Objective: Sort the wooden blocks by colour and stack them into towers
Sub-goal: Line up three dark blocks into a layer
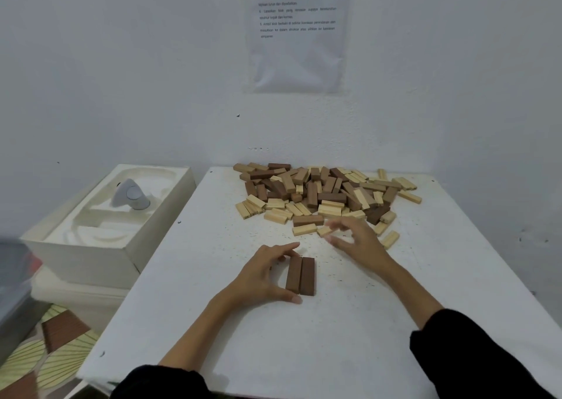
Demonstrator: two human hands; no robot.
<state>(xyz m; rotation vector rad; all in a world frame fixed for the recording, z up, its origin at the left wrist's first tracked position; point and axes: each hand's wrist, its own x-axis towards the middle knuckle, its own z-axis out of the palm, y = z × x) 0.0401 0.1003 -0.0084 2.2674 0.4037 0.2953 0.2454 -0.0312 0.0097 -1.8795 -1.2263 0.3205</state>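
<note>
Bracketing hand: left hand (267, 277) pinches two dark brown blocks (301, 275) end to end, centre frame.
Other hand: right hand (355, 237), blurred, fingers spread, at block pile (325, 192).

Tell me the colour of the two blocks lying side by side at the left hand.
Dark brown; the head view shows the two blocks best.

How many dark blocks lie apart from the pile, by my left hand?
2, side by side and touching: the left block pinched by the left hand, the right block beside it. Another may hide under the fingers.
</note>
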